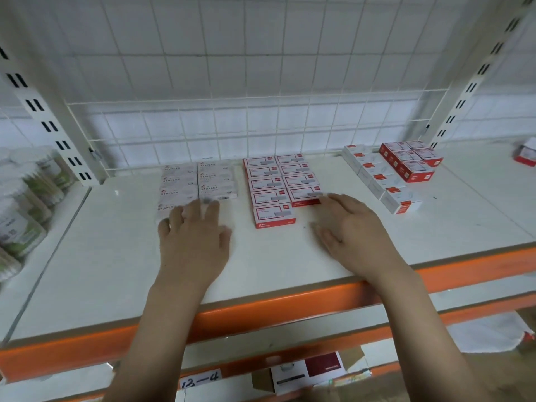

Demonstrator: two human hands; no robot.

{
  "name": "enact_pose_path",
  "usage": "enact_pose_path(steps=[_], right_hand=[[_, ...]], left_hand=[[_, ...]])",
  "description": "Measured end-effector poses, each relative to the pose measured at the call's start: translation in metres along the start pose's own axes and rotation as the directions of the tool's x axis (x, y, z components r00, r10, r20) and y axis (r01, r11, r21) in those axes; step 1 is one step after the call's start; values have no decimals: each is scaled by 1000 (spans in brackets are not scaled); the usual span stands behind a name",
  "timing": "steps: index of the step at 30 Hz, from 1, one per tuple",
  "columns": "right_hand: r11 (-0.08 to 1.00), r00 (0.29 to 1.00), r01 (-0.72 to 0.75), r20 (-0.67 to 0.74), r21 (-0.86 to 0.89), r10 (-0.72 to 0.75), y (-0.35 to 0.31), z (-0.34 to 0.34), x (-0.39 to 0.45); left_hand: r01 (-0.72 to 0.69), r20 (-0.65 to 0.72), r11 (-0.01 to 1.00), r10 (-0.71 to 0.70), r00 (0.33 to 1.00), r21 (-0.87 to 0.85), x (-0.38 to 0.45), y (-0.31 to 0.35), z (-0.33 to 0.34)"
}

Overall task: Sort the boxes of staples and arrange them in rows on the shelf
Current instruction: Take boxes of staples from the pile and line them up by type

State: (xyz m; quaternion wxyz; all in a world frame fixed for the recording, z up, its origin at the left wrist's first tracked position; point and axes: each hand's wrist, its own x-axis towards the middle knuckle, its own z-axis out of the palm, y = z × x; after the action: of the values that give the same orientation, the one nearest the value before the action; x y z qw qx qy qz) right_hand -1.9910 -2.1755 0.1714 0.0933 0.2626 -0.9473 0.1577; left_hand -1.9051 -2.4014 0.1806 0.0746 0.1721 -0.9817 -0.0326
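A: Where are the boxes rn?

B: All on the shelf (pixel 116 256), 3 groups. Left: white boxes (pixel 200 181) marked STAPLES, 2 columns, packed tight. Middle: red boxes (pixel 278 181), 2 columns, touching each other; left col. has 5, right col. 4, so one red box (pixel 274 216) sticks out nearest the front edge. Right, well apart from those: a row of white-and-red boxes (pixel 380 181) running front to back, w/ a red stack (pixel 410 161) just beside it toward the back.

A: Hands?

B: Left hand (pixel 193 242) lies flat, fingers spread & straight, tips over the front of the white group. They touch or sit just above the nearest white box; blur there, can't say which. Grip is slack, nothing held.

Right hand (pixel 352 227) also flat, fingers straight, tips at the front box of the right red col. Prob. touching its near edge. No grip on anything either; thumb out to the side over bare shelf.

A: Anything else around?

B: Wire grid (pixel 261 126) behind the shelf, tiled wall past it. Cotton swab tubs (pixel 26 198) on the far left. Another red-white box (pixel 526 155) at the far right edge, partly cut off. Label (pixel 200 380) reading 12-4 on the lower level, plus an open carton (pixel 307 372) beside it.
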Motion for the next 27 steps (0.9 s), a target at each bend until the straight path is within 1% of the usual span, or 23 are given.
enact_pose_path(steps=[2,7,12,17,21,24,27], right_hand=[[999,1000,-30,2,-26,30,12,-7,-5],[989,996,-94,-2,-113,95,55,-33,-18],[982,992,-123,-1,-145,125,118,-59,-32],[974,987,-154,11,-167,158,204,-90,-57],[967,984,-157,54,-200,171,269,-118,-77],[972,984,-147,77,-185,163,309,-137,-88],[975,985,-127,91,-184,145,340,-150,-95]], left_hand=[[-55,-12,998,54,998,-18,-1,23,-5],[-221,-21,975,222,975,34,1,87,-7],[-312,-10,948,313,950,61,3,164,-1],[-322,-34,945,324,946,50,-2,258,7],[-283,-2,956,284,959,74,-7,332,10],[-244,-5,967,245,970,76,-13,376,9],[-234,-9,968,236,972,87,-21,409,9]])
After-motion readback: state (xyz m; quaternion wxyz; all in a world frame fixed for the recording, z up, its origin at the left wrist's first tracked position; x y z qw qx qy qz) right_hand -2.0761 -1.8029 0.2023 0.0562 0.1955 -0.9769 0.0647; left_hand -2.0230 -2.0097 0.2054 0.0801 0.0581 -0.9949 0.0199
